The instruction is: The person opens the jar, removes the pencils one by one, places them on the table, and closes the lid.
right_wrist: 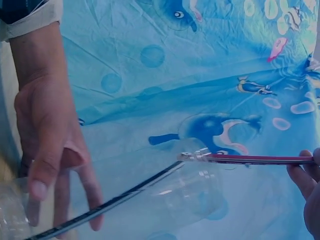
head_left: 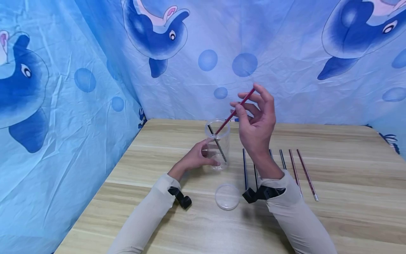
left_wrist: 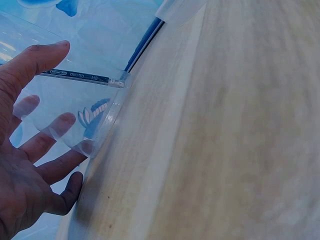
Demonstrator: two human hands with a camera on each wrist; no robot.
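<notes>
A clear plastic jar [head_left: 222,150] stands upright on the table, and my left hand [head_left: 195,158] holds its side, thumb and fingers around it. Inside leans one dark pencil [head_left: 218,144]; in the left wrist view its eraser end [left_wrist: 116,82] is near the jar's base. Above and to the right, my right hand [head_left: 259,125] pinches a red pencil [head_left: 229,118] by its upper part. That pencil slants down to the left, its eraser end [right_wrist: 192,156] at the jar's mouth in the right wrist view.
A round clear lid [head_left: 227,197] lies on the wooden table [head_left: 177,225] in front of the jar. Several dark pencils [head_left: 245,169] and two red pencils [head_left: 307,173] lie in a row at the right, partly hidden by my right arm. A blue dolphin-print cloth [head_left: 219,46] hangs behind.
</notes>
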